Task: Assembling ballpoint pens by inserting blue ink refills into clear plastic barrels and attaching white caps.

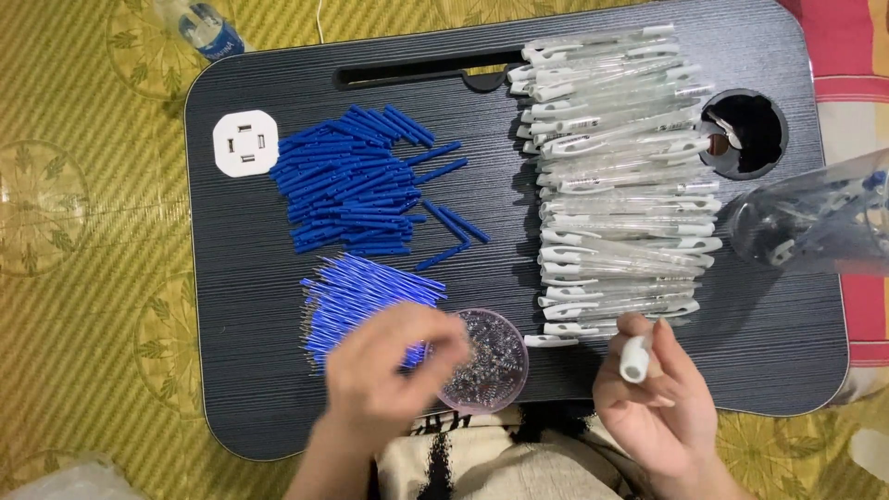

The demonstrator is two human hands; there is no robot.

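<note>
Holding a white pen tube (635, 357) in pinched fingers, the right hand (659, 403) sits at 5 o'clock — left hand (387, 368), blurry, curls over the bowl (489, 361) w/ springs; grip unclear.

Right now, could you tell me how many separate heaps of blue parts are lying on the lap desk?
2: short blue caps upper left, thin blue refills below them, partly hidden by the blurred left hand.

Bare desk (500, 199) strip ran open between blue caps (356, 181) and clear pen barrels (620, 176), left edge free below white socket (245, 143), round bowl (483, 361) blocked near edge.
</note>
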